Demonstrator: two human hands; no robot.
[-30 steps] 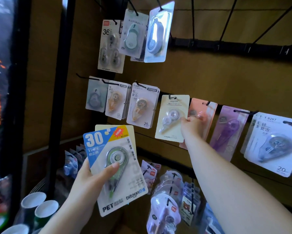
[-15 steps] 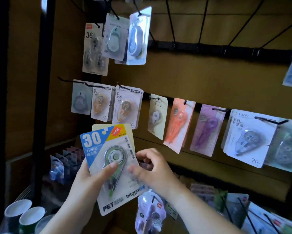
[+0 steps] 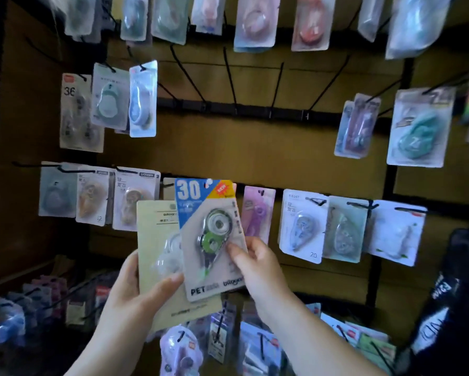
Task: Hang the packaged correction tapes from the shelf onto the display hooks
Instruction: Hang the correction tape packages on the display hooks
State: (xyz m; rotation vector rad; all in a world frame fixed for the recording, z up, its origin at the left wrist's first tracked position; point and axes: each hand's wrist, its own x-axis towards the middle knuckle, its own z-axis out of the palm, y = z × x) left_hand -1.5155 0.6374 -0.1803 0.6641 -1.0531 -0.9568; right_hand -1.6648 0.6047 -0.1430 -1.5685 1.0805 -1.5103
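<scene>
My right hand (image 3: 255, 270) pinches the lower right edge of a correction tape pack with a blue "30" header and a green dispenser (image 3: 210, 237), held upright in front of the middle hook row. My left hand (image 3: 141, 294) grips a cream-backed pack (image 3: 157, 256) just behind and to the left of it, thumb across its front. Several bare black hooks (image 3: 229, 77) stick out of the upper rail between hanging packs.
Packaged tapes hang in rows: a "36" pack (image 3: 78, 112) at upper left, a purple pack (image 3: 257, 213) and a white "20" pack (image 3: 302, 226) right of my hands, a teal one (image 3: 418, 128) at upper right. More packs fill the low hooks (image 3: 219, 335). A black post (image 3: 390, 172) stands right.
My right hand left the hanging cream pack, came down to the stack in my left hand and lifted the blue "30" pack off it. The view tilted upward.
</scene>
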